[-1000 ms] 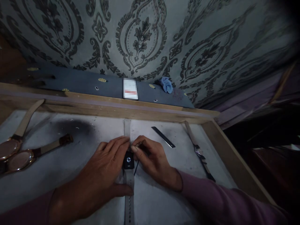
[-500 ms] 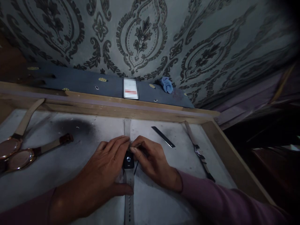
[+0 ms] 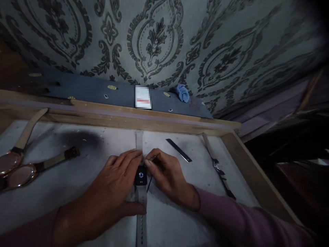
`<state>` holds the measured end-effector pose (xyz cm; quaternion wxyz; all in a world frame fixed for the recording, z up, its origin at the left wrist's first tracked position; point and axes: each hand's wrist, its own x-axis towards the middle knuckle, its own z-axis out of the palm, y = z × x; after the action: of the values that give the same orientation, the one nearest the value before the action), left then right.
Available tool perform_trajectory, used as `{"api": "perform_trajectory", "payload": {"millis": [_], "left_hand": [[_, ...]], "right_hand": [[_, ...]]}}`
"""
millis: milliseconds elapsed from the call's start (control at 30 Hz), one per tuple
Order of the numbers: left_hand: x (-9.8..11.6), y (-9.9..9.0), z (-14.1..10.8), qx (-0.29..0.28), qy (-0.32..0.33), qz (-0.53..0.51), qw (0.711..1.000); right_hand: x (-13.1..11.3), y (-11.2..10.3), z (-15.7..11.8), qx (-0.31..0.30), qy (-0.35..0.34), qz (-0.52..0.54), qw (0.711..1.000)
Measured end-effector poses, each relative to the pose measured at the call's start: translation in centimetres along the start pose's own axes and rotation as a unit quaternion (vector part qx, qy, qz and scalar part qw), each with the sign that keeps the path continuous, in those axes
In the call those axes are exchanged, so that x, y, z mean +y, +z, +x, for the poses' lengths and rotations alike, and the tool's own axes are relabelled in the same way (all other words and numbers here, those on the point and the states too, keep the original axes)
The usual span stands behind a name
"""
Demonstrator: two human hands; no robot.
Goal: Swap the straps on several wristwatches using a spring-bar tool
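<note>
A smartwatch point(image 3: 141, 176) lies back side up on the pale tray surface, its light strap point(image 3: 142, 224) running toward me and its other strap part away from me. My left hand point(image 3: 115, 185) rests along the watch's left side, fingertips at the upper strap and thumb across the lower strap. My right hand point(image 3: 168, 175) is pinched beside the upper edge of the watch, closed on a thin dark tool point(image 3: 149, 183) whose shaft shows below the fingers. The tool's tip is hidden by the fingers.
A dark blade point(image 3: 179, 150) lies right of the hands. Farther right is a small wristwatch point(image 3: 218, 166); two round watches point(image 3: 22, 175) lie left. Wooden edges point(image 3: 174, 122) border the tray. Behind are a white card point(image 3: 143, 97) and a blue cloth point(image 3: 182, 93).
My right fingertips have shifted slightly right, away from the left fingertips, showing a little more of the watch's upper edge. My left hand has stayed in place.
</note>
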<state>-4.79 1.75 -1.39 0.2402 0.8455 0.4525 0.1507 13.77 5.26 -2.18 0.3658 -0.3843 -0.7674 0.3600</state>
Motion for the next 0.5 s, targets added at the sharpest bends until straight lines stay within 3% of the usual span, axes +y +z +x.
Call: {"api": "perform_trajectory", "payload": {"millis": [500], "left_hand": [[-0.1,0.26,0.01,0.015,0.004,0.005,1.0]], "right_hand": [[0.03,0.12,-0.02,0.0,-0.004,0.024,1.0]]}}
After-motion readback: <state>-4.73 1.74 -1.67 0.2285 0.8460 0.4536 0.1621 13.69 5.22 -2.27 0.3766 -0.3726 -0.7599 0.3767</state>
